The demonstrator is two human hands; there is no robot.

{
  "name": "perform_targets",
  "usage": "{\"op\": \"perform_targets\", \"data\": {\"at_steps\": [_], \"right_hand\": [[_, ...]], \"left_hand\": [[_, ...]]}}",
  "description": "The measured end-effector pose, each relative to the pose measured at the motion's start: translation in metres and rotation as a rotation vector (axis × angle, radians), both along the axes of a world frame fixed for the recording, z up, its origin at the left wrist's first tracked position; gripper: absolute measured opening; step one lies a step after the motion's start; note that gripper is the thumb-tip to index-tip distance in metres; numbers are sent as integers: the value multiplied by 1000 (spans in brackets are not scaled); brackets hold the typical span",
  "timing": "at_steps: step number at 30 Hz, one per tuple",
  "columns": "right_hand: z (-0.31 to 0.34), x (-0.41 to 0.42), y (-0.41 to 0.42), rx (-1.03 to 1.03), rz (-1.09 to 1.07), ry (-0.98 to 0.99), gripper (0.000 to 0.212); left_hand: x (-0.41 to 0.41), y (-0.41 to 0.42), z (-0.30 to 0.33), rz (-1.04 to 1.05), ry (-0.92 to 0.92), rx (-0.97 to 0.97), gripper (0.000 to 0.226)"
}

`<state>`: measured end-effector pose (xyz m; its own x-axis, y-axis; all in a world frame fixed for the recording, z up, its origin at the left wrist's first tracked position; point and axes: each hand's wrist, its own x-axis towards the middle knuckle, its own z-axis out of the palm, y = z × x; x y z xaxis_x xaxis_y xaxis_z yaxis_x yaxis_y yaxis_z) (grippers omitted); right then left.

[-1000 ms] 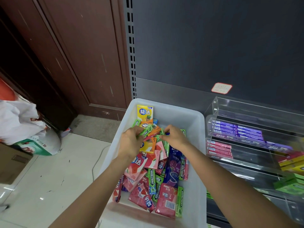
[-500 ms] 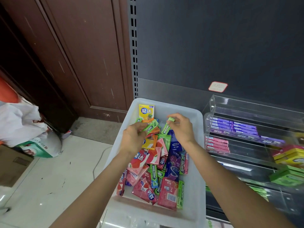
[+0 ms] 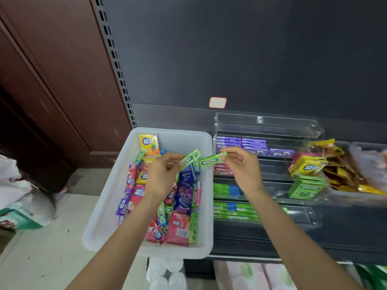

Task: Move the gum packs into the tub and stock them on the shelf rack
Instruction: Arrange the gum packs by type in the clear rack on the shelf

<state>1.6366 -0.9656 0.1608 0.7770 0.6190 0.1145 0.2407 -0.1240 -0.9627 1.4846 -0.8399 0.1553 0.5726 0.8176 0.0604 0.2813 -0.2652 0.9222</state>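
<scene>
Both hands have lifted above the tub (image 3: 109, 206); left hand (image 3: 161, 176) and right hand (image 3: 240, 166) each pinch a green pack (image 3: 189, 160). Slide them flat beside matching green rows right of the tub.

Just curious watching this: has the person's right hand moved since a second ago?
Yes. The right hand, pinching a green Doublemint gum stick, rose out of the white plastic tub toward the clear acrylic shelf rack.

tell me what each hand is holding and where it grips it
The left hand grips a green Doublemint pack by its lower end. The right hand pinches another Doublemint pack by its right end.
</scene>
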Motion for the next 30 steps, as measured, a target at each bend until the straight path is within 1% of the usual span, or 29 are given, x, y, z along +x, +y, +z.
{"op": "perform_targets", "data": {"at_steps": [3,7,12,16,21,26,28,30], "right_hand": [[-3,19,-38,-20,0,4,17],[-17,42,-79,-77,-23,-56,15],[-48,62,-107,-164,-83,-54,16],[-63,67,-110,-242,-51,-73,14],[-72,64,-101,-281,-72,-76,14],[-76,54,-93,-371,-81,-243,22],[-75,50,-92,-386,-85,-236,24],[-74,49,-91,-402,-69,-229,20]], "left_hand": [[18,-29,-7,10,1,-22,15],[37,-63,-13,17,-11,-44,15],[45,-89,-18,20,-5,-16,16],[47,-98,-22,23,-12,-38,20],[50,-101,-22,15,5,-30,21],[54,-97,-21,36,34,-34,16],[55,-97,-21,41,41,-40,16],[55,-96,-21,41,49,-31,17]]}}
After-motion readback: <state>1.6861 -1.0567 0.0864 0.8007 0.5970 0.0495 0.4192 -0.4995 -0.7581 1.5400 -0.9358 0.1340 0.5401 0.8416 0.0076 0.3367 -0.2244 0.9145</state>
